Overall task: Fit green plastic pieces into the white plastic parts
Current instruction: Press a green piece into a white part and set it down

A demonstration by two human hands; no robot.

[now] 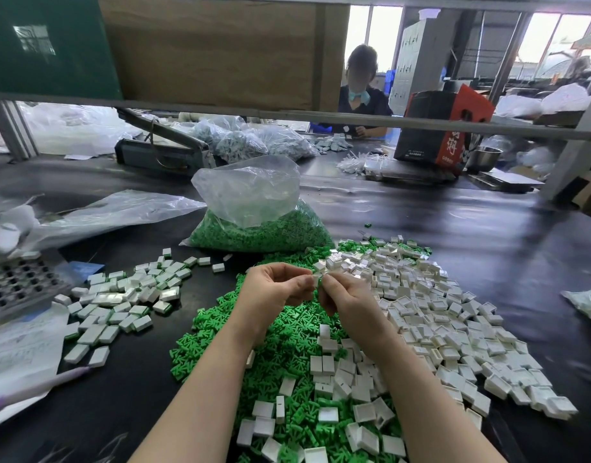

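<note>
Two hands meet above the table: the left hand (276, 289) and the right hand (346, 300) both pinch one small white part (317, 279) between their fingertips. Beneath them lies a heap of green pieces (287, 345), with loose white parts (454, 329) spread to the right. Left of the hands sits a pile of finished white pieces (120, 302). Beyond, a clear bag (254, 212) holds more green pieces.

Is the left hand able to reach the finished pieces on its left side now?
Probably not yet: the left hand is busy pinching a white part. The path to the finished pieces looks free.
</note>
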